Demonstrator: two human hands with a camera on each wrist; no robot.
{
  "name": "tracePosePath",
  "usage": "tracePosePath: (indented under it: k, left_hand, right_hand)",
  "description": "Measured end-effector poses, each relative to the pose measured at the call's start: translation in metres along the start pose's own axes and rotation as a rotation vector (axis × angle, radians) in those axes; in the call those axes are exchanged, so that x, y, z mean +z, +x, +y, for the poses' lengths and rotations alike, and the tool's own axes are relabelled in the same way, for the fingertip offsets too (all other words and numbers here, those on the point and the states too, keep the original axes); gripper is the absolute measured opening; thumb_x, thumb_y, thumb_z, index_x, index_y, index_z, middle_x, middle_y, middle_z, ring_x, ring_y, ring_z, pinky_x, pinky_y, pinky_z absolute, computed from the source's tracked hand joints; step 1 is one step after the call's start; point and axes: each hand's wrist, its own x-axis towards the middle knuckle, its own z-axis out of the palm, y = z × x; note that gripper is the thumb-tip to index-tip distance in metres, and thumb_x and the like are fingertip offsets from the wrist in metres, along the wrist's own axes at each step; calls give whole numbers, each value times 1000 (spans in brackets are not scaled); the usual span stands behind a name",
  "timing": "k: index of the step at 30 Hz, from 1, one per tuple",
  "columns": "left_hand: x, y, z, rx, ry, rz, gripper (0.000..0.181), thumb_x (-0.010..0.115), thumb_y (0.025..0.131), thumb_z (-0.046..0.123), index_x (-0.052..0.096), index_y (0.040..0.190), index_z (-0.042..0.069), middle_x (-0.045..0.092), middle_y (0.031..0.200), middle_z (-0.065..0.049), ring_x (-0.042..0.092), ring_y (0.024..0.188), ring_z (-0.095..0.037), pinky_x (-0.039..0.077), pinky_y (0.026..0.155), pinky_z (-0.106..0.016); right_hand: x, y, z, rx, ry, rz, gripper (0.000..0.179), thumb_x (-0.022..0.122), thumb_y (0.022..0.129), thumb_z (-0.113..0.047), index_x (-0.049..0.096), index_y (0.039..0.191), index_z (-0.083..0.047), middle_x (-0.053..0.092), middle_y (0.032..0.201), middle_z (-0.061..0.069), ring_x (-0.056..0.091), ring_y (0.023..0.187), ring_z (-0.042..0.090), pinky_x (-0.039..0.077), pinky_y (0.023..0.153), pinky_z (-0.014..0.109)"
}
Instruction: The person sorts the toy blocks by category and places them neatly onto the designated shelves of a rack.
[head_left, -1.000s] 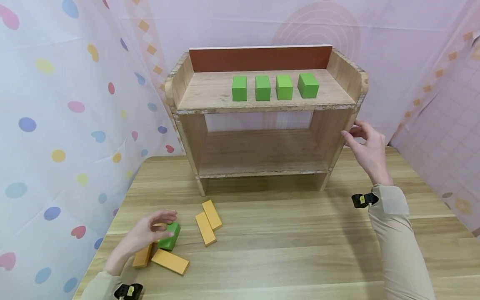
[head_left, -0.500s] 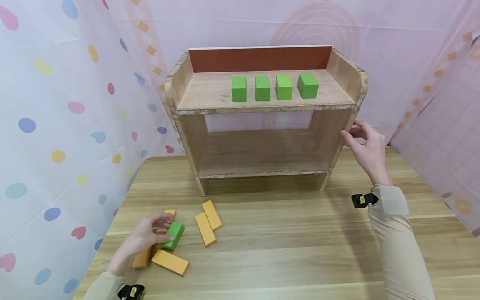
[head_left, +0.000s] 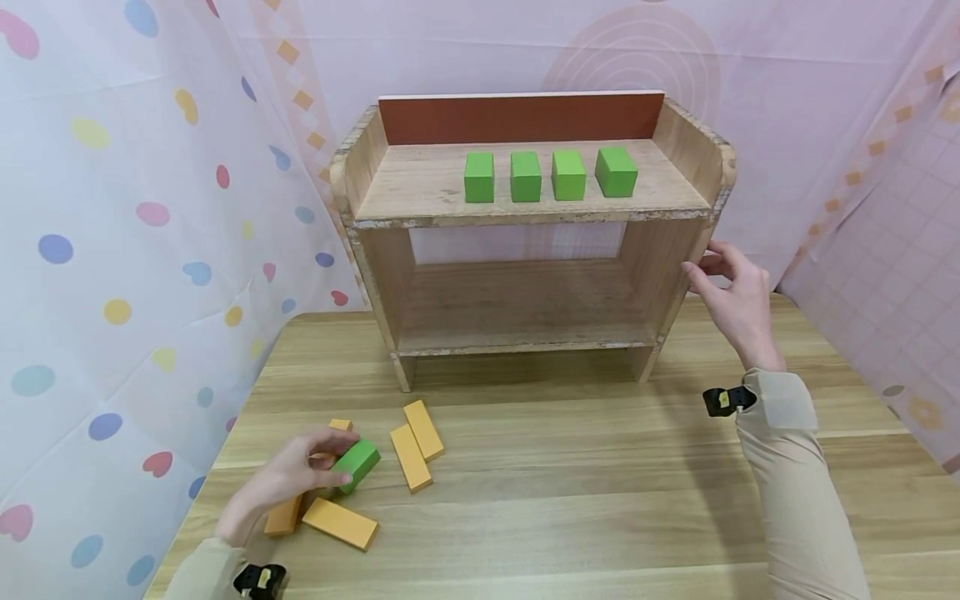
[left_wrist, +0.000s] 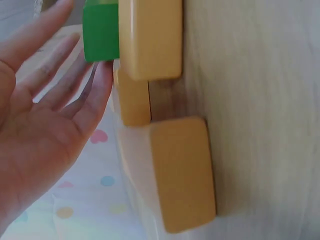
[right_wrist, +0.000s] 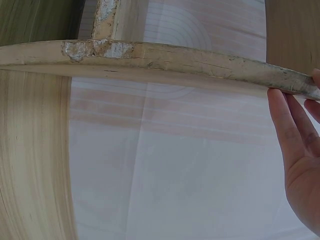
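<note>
My left hand pinches a green wooden block between thumb and fingers, at the left front of the table. In the left wrist view the green block stands out past the fingertips, close beside an orange block. Two more orange blocks lie around this hand, one in front and one partly behind the wrist. At the right, my right hand grips the side panel of a small wooden shelf; the right wrist view shows its fingers against the panel's edge.
Four-sided green blocks, several in a row, stand on the shelf's top board, one of them a green cube at the left end. Two orange blocks lie side by side between the left hand and the shelf. Patterned cloth hangs behind the table.
The green block in my left hand has shifted right and away from me and turned clockwise. An orange block behind the fingers has come into view. The right hand has stayed still.
</note>
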Motion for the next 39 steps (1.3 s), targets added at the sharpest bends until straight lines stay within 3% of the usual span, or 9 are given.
tracePosePath:
  k: [4, 8, 15, 24, 32, 39]
  left_hand:
    - [-1, -1, -2, 53, 6, -74, 61, 76, 78, 17, 51, 128, -8, 60, 120, -26, 54, 98, 3, 51, 83, -18]
    - [1, 0, -1, 39, 19, -90, 57, 75, 78, 14, 53, 126, -7, 61, 118, -24, 54, 97, 2, 51, 81, -18]
    - [4, 0, 3, -32, 54, -30, 48, 75, 76, 11, 60, 119, -4, 64, 109, -18, 57, 91, -13, 51, 76, -19]
    - [4, 4, 3, -11, 17, 8, 47, 73, 79, 9, 58, 121, -7, 62, 113, -24, 58, 94, -13, 54, 77, -19]
    - [0, 8, 11, 84, -36, 99, 44, 71, 80, 3, 57, 120, -10, 60, 113, -28, 55, 90, 1, 55, 74, -17]
    - [-5, 16, 30, 132, 25, 226, 39, 71, 80, 1, 61, 117, -4, 63, 113, -22, 54, 92, 6, 56, 77, -19]
  right_hand:
    - [1, 1, 1, 3, -2, 11, 37, 63, 90, -17, 60, 122, 1, 66, 95, 24, 52, 67, -21, 46, 58, 1]
    - [1, 1, 1, -1, -3, 20, 36, 64, 90, -17, 60, 120, 2, 66, 94, 24, 52, 68, -21, 45, 59, 0]
    - [2, 2, 2, -1, -7, 20, 36, 64, 90, -17, 60, 120, 2, 67, 94, 24, 51, 67, -22, 45, 58, 0]
    - [0, 1, 1, 8, 19, 12, 37, 64, 89, -17, 60, 122, 1, 64, 86, -4, 54, 64, -19, 47, 58, 3]
    - [2, 1, 2, -4, -4, 18, 37, 63, 90, -16, 60, 121, 2, 66, 93, 20, 51, 63, -22, 46, 58, 1]
    - [1, 0, 2, -5, -4, 16, 38, 62, 90, -16, 59, 121, 4, 65, 93, 23, 51, 62, -22, 45, 58, 0]
